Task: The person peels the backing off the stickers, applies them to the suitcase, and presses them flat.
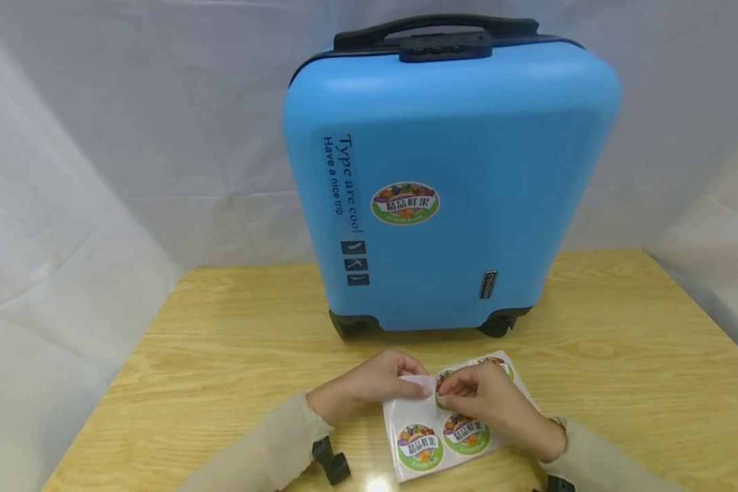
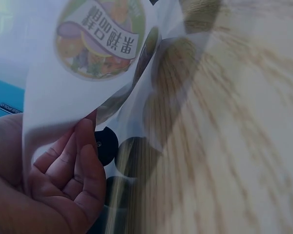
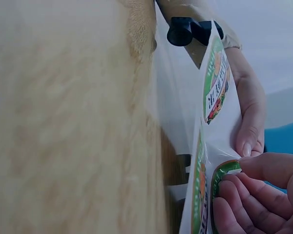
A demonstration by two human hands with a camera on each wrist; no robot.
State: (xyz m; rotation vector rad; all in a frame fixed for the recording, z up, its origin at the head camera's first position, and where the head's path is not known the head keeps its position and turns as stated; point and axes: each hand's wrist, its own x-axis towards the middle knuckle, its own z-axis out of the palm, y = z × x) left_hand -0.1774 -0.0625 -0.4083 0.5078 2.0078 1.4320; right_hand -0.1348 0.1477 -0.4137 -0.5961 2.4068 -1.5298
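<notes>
A white sheet of round fruit stickers (image 1: pixel 400 412) is held just above the table, below the suitcase in the head view. My left hand (image 1: pixel 381 377) grips the sheet's far left edge, thumb on top. In the left wrist view, curled fingers of that hand (image 2: pixel 66 187) show against the sheet (image 2: pixel 53 105). My right hand (image 1: pixel 492 402) pinches the edge of one green-rimmed sticker (image 1: pixel 444 388) between thumb and fingertips. In the right wrist view that sticker (image 3: pixel 226 168) bends up from the sheet. Its far side is hidden behind my fingers.
An upright blue suitcase (image 1: pixel 455 253) stands on the wooden table (image 1: pixel 234 355), just beyond my hands. A matching oval-looking sticker (image 1: pixel 405 203) is on its front, right of the printed text. White sheeting (image 1: pixel 160 137) hangs behind and at both sides.
</notes>
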